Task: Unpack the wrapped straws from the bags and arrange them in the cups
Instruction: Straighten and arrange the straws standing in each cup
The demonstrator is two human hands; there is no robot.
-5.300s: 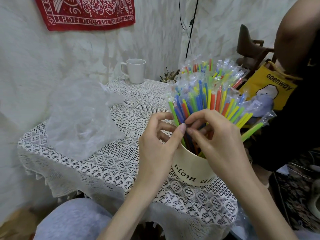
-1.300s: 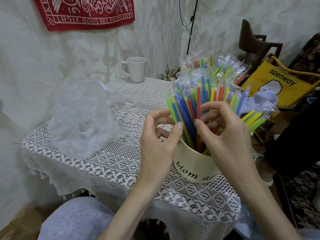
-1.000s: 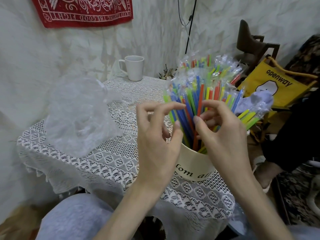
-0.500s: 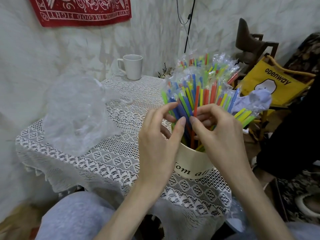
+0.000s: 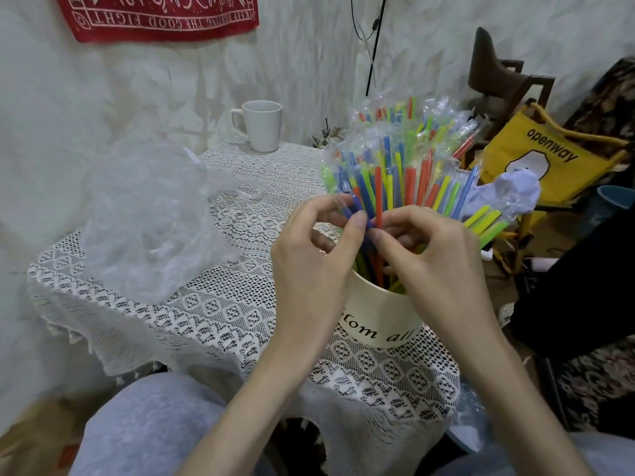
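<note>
A cream cup (image 5: 379, 319) with black lettering stands near the table's front right, packed with many wrapped straws (image 5: 402, 166) in blue, green, yellow and orange that fan upward. My left hand (image 5: 314, 262) pinches a blue straw between thumb and forefinger at the bunch's near left side. My right hand (image 5: 434, 266) has its fingers curled into the straws just above the cup rim, gripping them. A crumpled clear plastic bag (image 5: 151, 218) lies on the left of the table. A white mug (image 5: 263, 125) stands at the far edge, nothing showing above its rim.
The small table wears a white lace cloth (image 5: 220, 314) hanging over its front edge. A yellow bag (image 5: 546, 159) and a dark wooden chair (image 5: 498, 77) sit to the right. A person in dark clothing (image 5: 580, 276) is at the right edge. My grey-clad knee (image 5: 147, 427) is below.
Both hands have stayed at the bunch, shifting their hold among the straws. The left thumb and forefinger opened about a second ago and have closed again on a blue straw.
</note>
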